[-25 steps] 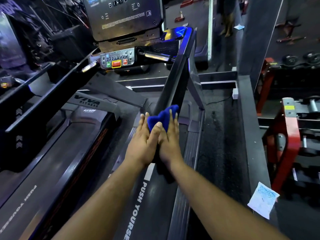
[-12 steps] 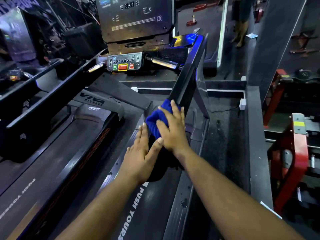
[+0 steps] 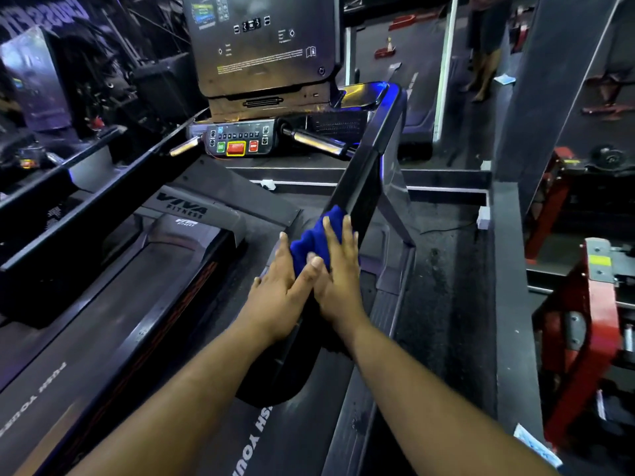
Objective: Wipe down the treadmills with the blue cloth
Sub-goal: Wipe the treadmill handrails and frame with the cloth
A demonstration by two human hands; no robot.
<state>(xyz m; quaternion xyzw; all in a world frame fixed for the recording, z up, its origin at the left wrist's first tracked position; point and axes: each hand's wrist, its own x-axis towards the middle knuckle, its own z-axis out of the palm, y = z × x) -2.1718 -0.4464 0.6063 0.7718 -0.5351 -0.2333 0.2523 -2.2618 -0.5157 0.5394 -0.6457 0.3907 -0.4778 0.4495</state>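
Note:
The blue cloth [image 3: 314, 235] is bunched over the treadmill's black right handrail [image 3: 371, 156], which slopes up to the console [image 3: 264, 46]. My right hand [image 3: 338, 276] lies flat on the cloth, fingers straight, pressing it onto the rail. Pressed against it on the left is my left hand [image 3: 278, 290], whose fingers run straight along the rail's left side while its thumb touches the cloth. Below my arms lies the treadmill belt [image 3: 261, 424] with white lettering.
A button panel [image 3: 240, 142] with red and green keys sits under the console. A second treadmill [image 3: 103, 304] runs alongside on the left. Red weight machines [image 3: 591, 321] stand at the right, and a paper sheet [image 3: 536, 444] lies nearby. A person's legs [image 3: 481, 73] show far back.
My left hand has slid up the rail and now sits beside my right hand again. The cloth stays under my right hand on the rail.

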